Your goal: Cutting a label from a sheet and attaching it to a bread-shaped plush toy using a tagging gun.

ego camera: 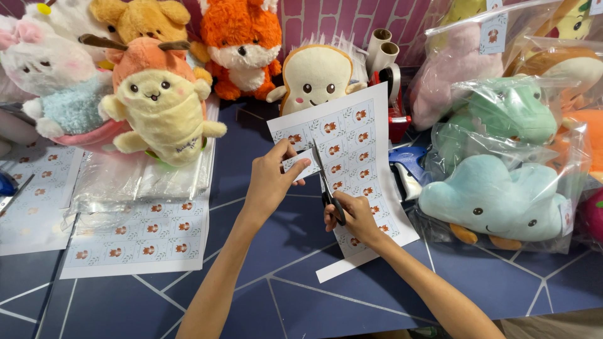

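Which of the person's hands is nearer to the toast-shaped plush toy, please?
Left. The left hand pinches the label sheet just below the toast plush; the right hand, holding scissors, sits lower.

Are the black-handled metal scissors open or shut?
Open: the black-handled metal scissors in the right hand show blades spread apart on the white sticker sheet.

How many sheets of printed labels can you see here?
3: one sheet being cut held over the table, one flat sheet under the yellow plush, one far-left sheet partly under plastic. More may be hidden.
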